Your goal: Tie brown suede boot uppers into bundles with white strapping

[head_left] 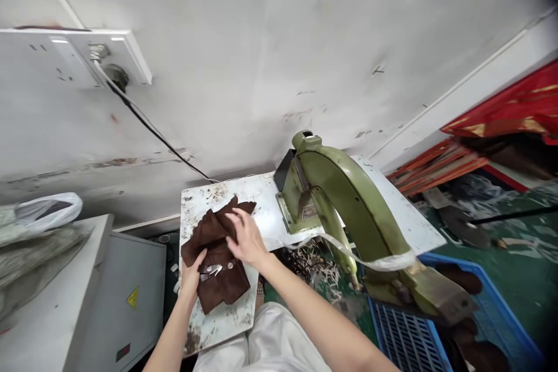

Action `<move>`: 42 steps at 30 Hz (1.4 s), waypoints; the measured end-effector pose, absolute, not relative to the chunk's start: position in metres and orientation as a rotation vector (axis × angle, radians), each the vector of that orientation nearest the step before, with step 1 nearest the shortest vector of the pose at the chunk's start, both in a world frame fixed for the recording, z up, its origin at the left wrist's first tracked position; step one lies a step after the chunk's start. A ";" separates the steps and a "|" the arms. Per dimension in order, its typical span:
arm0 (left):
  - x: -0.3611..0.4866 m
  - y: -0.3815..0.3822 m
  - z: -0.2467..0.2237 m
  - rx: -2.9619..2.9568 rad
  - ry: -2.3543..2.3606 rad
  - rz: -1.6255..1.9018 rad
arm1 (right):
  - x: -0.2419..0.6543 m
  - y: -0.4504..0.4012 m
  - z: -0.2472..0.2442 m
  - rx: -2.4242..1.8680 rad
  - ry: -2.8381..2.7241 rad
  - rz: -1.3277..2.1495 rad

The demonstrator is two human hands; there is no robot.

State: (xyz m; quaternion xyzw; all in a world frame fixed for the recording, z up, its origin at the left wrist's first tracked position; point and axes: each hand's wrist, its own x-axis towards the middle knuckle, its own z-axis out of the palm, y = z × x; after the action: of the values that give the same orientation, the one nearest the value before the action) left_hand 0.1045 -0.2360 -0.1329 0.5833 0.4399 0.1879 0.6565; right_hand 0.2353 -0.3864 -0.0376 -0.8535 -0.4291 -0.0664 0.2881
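A: How do the hands stand?
B: Left hand (190, 276): thumb laid over the folded dark-brown piece of soft, cloth- or leather-like material (229, 290), fingers hidden; whether it pinches cannot be told. Right hand (248, 238): thumb and fingers spread over the piece's upper right part.
A: And the brown piece itself?
B: Lying on the left part of the stained, white-topped worktable (235, 321), with shiny silver metal fittings (213, 270) beside the left thumb.
A: Farther out?
B: Right, the curved green-painted metal machine (349, 186); beneath its arm, the blue slatted plastic crate (401, 331). Left, the grey boxy metal cabinet (126, 279) bearing a yellow triangular label (133, 297).
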 end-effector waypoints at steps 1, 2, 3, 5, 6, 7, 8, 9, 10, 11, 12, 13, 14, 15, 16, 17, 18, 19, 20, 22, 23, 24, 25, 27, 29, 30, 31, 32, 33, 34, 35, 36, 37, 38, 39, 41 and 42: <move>0.104 -0.236 -0.134 1.301 0.995 0.431 | 0.230 -0.372 -0.030 -2.207 -1.301 -0.204; 0.103 -0.235 -0.135 1.283 1.003 0.428 | 0.226 -0.356 -0.024 -2.168 -1.445 -0.213; 0.103 -0.235 -0.136 1.267 1.017 0.424 | 0.226 -0.341 -0.020 -2.150 -1.563 -0.219; 0.101 -0.234 -0.139 1.243 1.027 0.420 | 0.230 -0.320 -0.017 -2.157 -1.656 -0.224; 0.100 -0.234 -0.140 1.234 1.007 0.424 | 0.236 -0.316 -0.019 -2.181 -1.597 -0.219; 0.099 -0.234 -0.141 1.238 0.980 0.427 | 0.242 -0.317 -0.023 -2.211 -1.459 -0.214; 0.099 -0.234 -0.142 1.252 0.956 0.422 | 0.249 -0.322 -0.029 -2.234 -1.249 -0.215; 0.099 -0.234 -0.143 1.264 0.941 0.410 | 0.256 -0.329 -0.036 -2.233 -0.998 -0.216; 0.099 -0.234 -0.143 1.283 0.934 0.391 | 0.263 -0.338 -0.044 -2.197 -0.744 -0.201; 0.100 -0.234 -0.142 1.331 0.943 0.370 | 0.269 -0.346 -0.052 -2.131 -0.523 -0.163; 0.100 -0.235 -0.141 1.400 0.968 0.354 | 0.275 -0.353 -0.061 -2.049 -0.356 -0.101; 0.100 -0.235 -0.139 1.480 1.006 0.345 | 0.280 -0.358 -0.068 -1.962 -0.246 -0.022; 0.099 -0.235 -0.136 1.558 1.053 0.347 | 0.284 -0.361 -0.075 -1.877 -0.181 0.062; 0.098 -0.236 -0.132 1.649 1.112 0.376 | 0.287 -0.362 -0.081 -1.797 -0.148 0.142; 0.097 -0.236 -0.128 1.758 1.167 0.438 | 0.289 -0.362 -0.085 -1.724 -0.129 0.207; 0.096 -0.236 -0.124 1.886 1.186 0.527 | 0.290 -0.362 -0.088 -1.653 -0.115 0.263; 0.096 -0.235 -0.119 2.050 1.138 0.616 | 0.291 -0.362 -0.090 -1.580 -0.103 0.320; 0.097 -0.234 -0.114 2.261 1.007 0.670 | 0.292 -0.362 -0.090 -1.508 -0.087 0.382; 0.100 -0.233 -0.109 2.473 0.806 0.668 | 0.293 -0.364 -0.091 -1.445 -0.069 0.442; 0.106 -0.229 -0.100 2.705 0.402 0.514 | 0.295 -0.370 -0.089 -1.364 -0.035 0.538; 0.110 -0.227 -0.097 2.718 0.318 0.433 | 0.297 -0.374 -0.088 -1.348 -0.026 0.570; 0.114 -0.227 -0.094 2.694 0.329 0.379 | 0.298 -0.378 -0.087 -1.342 -0.024 0.591; 0.118 -0.227 -0.092 2.650 0.400 0.354 | 0.299 -0.381 -0.087 -1.339 -0.029 0.607; 0.124 -0.230 -0.090 2.580 0.549 0.339 | 0.301 -0.386 -0.085 -1.320 -0.045 0.636; 0.128 -0.237 -0.091 2.618 0.609 0.342 | 0.302 -0.387 -0.084 -1.303 -0.053 0.654; 0.130 -0.242 -0.092 2.666 0.633 0.360 | 0.303 -0.386 -0.083 -1.305 -0.057 0.656; 0.132 -0.247 -0.093 2.716 0.667 0.382 | 0.303 -0.385 -0.084 -1.313 -0.061 0.654; 0.135 -0.252 -0.094 2.757 0.714 0.400 | 0.303 -0.383 -0.085 -1.322 -0.067 0.650; 0.137 -0.256 -0.097 2.785 0.774 0.409 | 0.302 -0.381 -0.086 -1.327 -0.079 0.648; 0.140 -0.260 -0.099 2.798 0.836 0.407 | 0.302 -0.379 -0.089 -1.322 -0.092 0.648; 0.144 -0.262 -0.102 2.804 0.890 0.395 | 0.301 -0.377 -0.092 -1.313 -0.105 0.651; 0.147 -0.264 -0.105 2.808 0.932 0.382 | 0.301 -0.375 -0.095 -1.307 -0.115 0.650; 0.149 -0.266 -0.109 2.812 0.962 0.369 | 0.301 -0.373 -0.099 -1.312 -0.122 0.644; 0.152 -0.267 -0.112 2.818 0.981 0.357 | 0.300 -0.371 -0.103 -1.335 -0.130 0.631; 0.154 -0.267 -0.115 2.825 0.988 0.345 | 0.300 -0.370 -0.107 -1.373 -0.139 0.610; 0.156 -0.267 -0.120 2.836 0.994 0.329 | 0.302 -0.365 -0.114 -1.477 -0.140 0.562; 0.156 -0.268 -0.123 2.839 0.995 0.325 | 0.304 -0.362 -0.116 -1.547 -0.126 0.538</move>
State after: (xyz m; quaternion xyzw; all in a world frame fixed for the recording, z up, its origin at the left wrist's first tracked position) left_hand 0.1561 -0.2677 -0.1228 0.9367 0.3284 0.1073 0.0577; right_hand 0.3037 -0.3625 -0.1158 -0.6894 -0.0560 0.2399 0.6812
